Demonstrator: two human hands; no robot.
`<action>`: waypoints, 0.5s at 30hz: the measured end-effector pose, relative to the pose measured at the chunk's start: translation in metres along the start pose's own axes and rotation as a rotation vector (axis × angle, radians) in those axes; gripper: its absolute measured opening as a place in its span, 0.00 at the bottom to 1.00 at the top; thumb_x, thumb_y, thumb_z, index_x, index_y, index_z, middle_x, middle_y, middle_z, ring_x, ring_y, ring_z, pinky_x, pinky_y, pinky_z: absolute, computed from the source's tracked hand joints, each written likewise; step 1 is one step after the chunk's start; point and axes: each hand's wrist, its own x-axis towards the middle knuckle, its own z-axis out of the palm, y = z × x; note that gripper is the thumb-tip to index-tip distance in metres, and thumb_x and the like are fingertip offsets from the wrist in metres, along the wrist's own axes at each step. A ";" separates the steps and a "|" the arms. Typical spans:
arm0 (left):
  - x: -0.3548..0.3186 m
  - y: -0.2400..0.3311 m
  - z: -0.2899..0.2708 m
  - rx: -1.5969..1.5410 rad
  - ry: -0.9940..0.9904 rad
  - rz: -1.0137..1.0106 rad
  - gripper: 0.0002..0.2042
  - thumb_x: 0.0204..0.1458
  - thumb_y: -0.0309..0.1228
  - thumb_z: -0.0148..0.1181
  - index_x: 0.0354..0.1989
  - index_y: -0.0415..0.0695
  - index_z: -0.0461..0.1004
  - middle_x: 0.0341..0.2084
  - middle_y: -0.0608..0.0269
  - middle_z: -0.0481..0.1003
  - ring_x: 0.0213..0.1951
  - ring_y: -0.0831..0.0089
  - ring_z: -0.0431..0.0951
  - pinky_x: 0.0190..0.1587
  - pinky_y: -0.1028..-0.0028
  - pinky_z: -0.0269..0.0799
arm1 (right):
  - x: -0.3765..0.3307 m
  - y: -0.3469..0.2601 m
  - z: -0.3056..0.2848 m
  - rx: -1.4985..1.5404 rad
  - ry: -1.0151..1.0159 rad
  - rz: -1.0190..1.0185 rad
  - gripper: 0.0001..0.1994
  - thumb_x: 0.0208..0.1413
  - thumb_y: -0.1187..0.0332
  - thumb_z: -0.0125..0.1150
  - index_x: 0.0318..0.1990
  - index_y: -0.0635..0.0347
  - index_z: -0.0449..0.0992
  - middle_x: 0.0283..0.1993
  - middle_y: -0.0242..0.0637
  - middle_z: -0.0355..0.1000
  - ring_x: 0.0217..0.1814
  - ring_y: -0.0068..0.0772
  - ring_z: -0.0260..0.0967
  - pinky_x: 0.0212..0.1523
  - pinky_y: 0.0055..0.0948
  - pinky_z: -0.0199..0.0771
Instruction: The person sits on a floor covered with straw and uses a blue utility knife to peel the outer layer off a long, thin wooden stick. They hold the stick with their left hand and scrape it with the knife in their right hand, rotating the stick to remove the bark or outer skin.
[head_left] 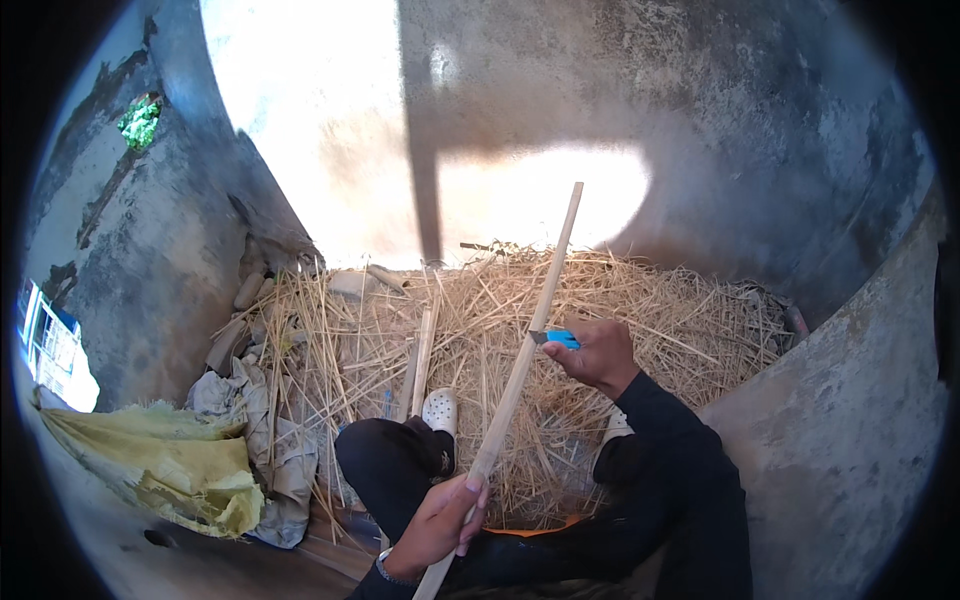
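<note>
A long pale wooden stick [525, 350] runs diagonally from the bottom centre up toward the wall. My left hand [440, 520] grips its lower end near my knee. My right hand [595, 352] holds a small knife with a blue handle [560, 339], its blade resting against the stick at mid-length. My legs in dark trousers are bent below, with white clogs [440, 408] on my feet resting on the straw.
A heap of dry straw [660, 320] covers the ground ahead, with a few cut sticks [420, 360] lying in it. Yellow and grey sacks [190, 460] lie at the left. Grey concrete walls [760, 150] close in all around.
</note>
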 end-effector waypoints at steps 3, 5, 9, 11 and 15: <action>0.001 -0.001 -0.002 -0.010 -0.004 -0.013 0.18 0.67 0.46 0.37 0.33 0.45 0.63 0.12 0.72 0.60 0.10 0.84 0.58 0.14 0.84 0.58 | -0.016 -0.033 0.004 0.046 -0.047 -0.111 0.33 0.53 0.30 0.48 0.15 0.51 0.68 0.10 0.33 0.62 0.11 0.36 0.66 0.14 0.35 0.63; 0.001 -0.001 -0.002 0.015 0.003 0.002 0.18 0.67 0.46 0.37 0.33 0.45 0.63 0.12 0.72 0.61 0.10 0.85 0.58 0.14 0.84 0.58 | -0.014 -0.030 0.005 0.035 -0.027 -0.082 0.34 0.52 0.30 0.48 0.15 0.51 0.68 0.10 0.33 0.62 0.12 0.36 0.65 0.14 0.36 0.63; 0.000 -0.002 0.002 0.037 -0.035 0.004 0.18 0.67 0.46 0.36 0.33 0.46 0.62 0.13 0.73 0.61 0.11 0.85 0.58 0.14 0.85 0.57 | -0.003 0.011 0.008 -0.010 0.087 -0.063 0.35 0.52 0.28 0.46 0.13 0.52 0.66 0.09 0.35 0.59 0.11 0.38 0.64 0.14 0.36 0.62; 0.000 -0.002 0.001 0.036 -0.033 0.006 0.18 0.68 0.46 0.36 0.33 0.46 0.62 0.13 0.73 0.61 0.11 0.85 0.58 0.14 0.85 0.57 | 0.005 0.015 0.008 -0.065 0.093 -0.133 0.36 0.51 0.27 0.45 0.13 0.53 0.65 0.09 0.36 0.59 0.12 0.39 0.64 0.14 0.36 0.61; -0.002 -0.002 0.001 0.043 -0.017 -0.005 0.17 0.67 0.46 0.37 0.33 0.46 0.62 0.13 0.73 0.60 0.11 0.85 0.58 0.14 0.85 0.56 | 0.015 0.035 0.008 -0.113 0.083 -0.049 0.36 0.51 0.27 0.46 0.13 0.52 0.65 0.09 0.35 0.60 0.12 0.38 0.64 0.15 0.37 0.61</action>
